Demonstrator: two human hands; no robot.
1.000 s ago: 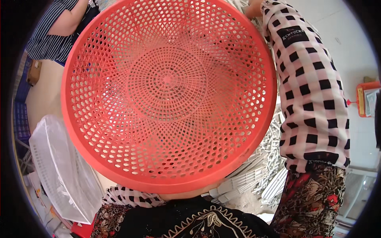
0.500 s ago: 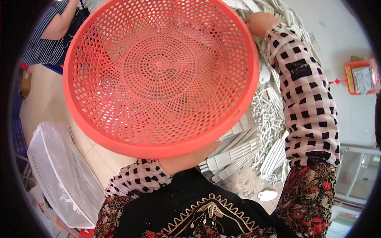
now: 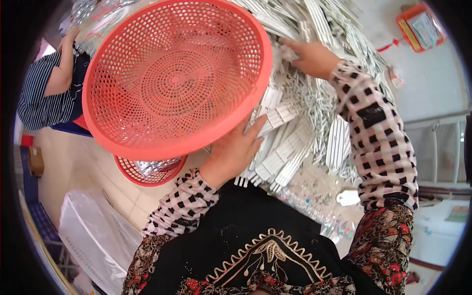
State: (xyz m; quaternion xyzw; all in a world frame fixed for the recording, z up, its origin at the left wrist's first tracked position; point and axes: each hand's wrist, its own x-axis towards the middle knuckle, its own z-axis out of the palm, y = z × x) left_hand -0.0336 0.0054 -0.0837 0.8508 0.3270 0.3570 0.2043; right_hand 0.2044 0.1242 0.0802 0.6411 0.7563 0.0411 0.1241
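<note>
A large round red plastic basket (image 3: pixel 177 123) with a perforated bowl fills the upper left middle, tilted with its inside facing me. My left hand (image 3: pixel 228 155) is at its near right rim, some fingers hidden behind it, thumb and forefinger showing outside. My right hand (image 3: pixel 314 60) is apart from the basket, over a heap of white plastic strips (image 3: pixel 295 123); its forefinger and thumb are spread. A pale bit lies between them, but whether it is touched I cannot make out. Beneath the big basket, a smaller red basket (image 3: pixel 147 181) holds shiny clear packets (image 3: pixel 156 167).
A person in a striped top (image 3: pixel 46 93) is at the upper left. A white bag-covered crate (image 3: pixel 93 236) stands at the lower left. An orange-red wall box (image 3: pixel 420 27) hangs at the upper right. A white tag-shaped piece (image 3: pixel 348 197) lies near scattered small bits on the right.
The big basket has moved left and away from me, tilting more. My right hand has come off its rim and over the strips. The smaller basket has come into view.
</note>
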